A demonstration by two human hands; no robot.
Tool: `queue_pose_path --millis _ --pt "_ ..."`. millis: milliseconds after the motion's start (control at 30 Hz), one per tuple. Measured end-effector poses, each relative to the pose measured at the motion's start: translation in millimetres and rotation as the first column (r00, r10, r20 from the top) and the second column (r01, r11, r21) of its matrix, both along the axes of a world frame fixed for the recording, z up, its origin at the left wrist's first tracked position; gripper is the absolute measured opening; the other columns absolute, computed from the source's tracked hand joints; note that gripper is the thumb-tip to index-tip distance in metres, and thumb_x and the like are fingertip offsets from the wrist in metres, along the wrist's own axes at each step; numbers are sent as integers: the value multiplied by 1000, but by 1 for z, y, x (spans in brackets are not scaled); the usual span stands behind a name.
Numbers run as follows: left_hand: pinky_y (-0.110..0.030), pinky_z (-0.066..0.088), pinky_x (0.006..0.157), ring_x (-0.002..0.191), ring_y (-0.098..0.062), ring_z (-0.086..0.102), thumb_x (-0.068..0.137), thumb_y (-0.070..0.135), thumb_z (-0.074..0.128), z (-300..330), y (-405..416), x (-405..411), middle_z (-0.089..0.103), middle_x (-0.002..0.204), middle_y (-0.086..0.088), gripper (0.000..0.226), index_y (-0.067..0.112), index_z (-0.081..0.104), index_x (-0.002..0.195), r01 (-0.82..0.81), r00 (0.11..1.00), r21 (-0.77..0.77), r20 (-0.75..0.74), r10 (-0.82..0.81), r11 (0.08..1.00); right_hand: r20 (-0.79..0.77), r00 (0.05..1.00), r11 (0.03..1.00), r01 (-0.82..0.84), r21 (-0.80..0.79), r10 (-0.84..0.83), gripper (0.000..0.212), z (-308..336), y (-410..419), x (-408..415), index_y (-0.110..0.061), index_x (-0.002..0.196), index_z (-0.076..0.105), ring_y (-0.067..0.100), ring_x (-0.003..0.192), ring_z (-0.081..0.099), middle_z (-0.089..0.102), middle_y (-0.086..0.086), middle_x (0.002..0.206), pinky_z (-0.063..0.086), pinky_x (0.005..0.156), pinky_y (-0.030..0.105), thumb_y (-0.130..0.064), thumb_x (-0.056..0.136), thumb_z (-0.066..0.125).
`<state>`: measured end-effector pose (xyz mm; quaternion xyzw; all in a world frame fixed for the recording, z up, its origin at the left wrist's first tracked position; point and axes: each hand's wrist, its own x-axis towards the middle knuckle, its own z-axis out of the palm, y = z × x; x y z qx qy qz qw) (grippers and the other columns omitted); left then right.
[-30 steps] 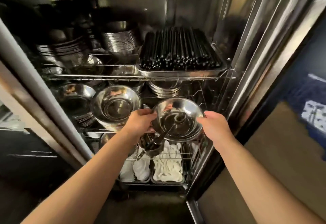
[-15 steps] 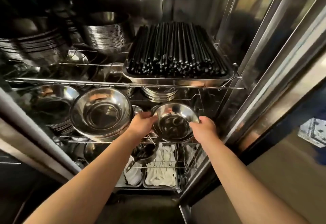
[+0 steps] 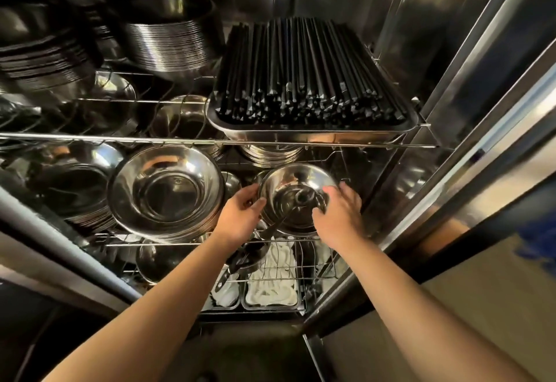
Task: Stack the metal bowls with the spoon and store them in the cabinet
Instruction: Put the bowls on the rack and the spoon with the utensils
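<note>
Bowl (image 3: pixel 296 198) between both hands' fingers (image 3: pixel 255 201)

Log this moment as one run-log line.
step: shelving bowl | left hand: on bowl rim | right hand: on bowl rim | spoon: in bowl | place: middle rack, cabinet

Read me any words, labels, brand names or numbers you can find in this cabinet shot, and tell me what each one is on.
None can be read.
The metal bowl held by the left hand and right hand shows only reflections.
The tray of black chopsticks carries no visible marking.
The blue and white patch beyond the cabinet frame is too blurred to tell.
</note>
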<state>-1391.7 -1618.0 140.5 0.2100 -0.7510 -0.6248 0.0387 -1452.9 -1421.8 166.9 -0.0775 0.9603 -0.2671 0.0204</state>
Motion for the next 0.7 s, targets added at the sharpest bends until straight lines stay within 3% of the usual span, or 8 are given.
queue_pose_path --millis 67,167,300,400,500,700 --pt "-41 46 108 125 -16 57 96 33 59 -2 0 10 57 139 6 50 24 47 144 50 998 -171 -24 -55 984 -62 986 986 -152 67 156 50 1 -5 1 -17 143 52 28 148 22 39 7 155 25 120 46 -17 94 62" --pt "-39 49 103 119 -17 60 99 32 52 -8 -3 30 60 136 0 44 22 49 142 112 988 -443 -48 -149 890 -23 930 925 -361 118 366 46 2 -11 -2 -16 141 55 24 143 31 48 5 149 27 119 41 -7 96 57" --pt "-43 54 91 109 -28 61 101 25 41 -20 -9 58 62 127 -8 41 19 45 141 178 964 -783 18 -264 596 57 863 829 -499 255 502 55 0 -22 -7 -16 142 54 25 139 37 48 3 148 35 117 45 3 91 56" --pt "-43 51 93 113 -31 59 97 35 45 -28 -13 75 62 128 -8 49 20 43 143 235 965 -877 157 -212 419 53 825 754 -538 378 562 54 -2 -29 -8 -17 138 58 28 132 43 52 6 141 41 112 47 4 87 58" --pt "-43 48 99 115 -29 59 94 43 49 -34 -19 88 63 127 -7 50 21 49 139 247 967 -925 216 -135 288 47 789 696 -567 440 613 40 -3 -31 -9 -21 127 66 28 124 48 59 6 128 46 104 46 -3 92 59" --pt "-40 48 95 110 -27 59 97 42 43 -35 -22 95 65 119 -4 40 21 55 129 252 968 -938 241 -76 236 9 755 668 -586 458 656 29 -1 -32 -8 -23 111 73 26 113 54 66 4 106 52 93 46 -4 96 56"
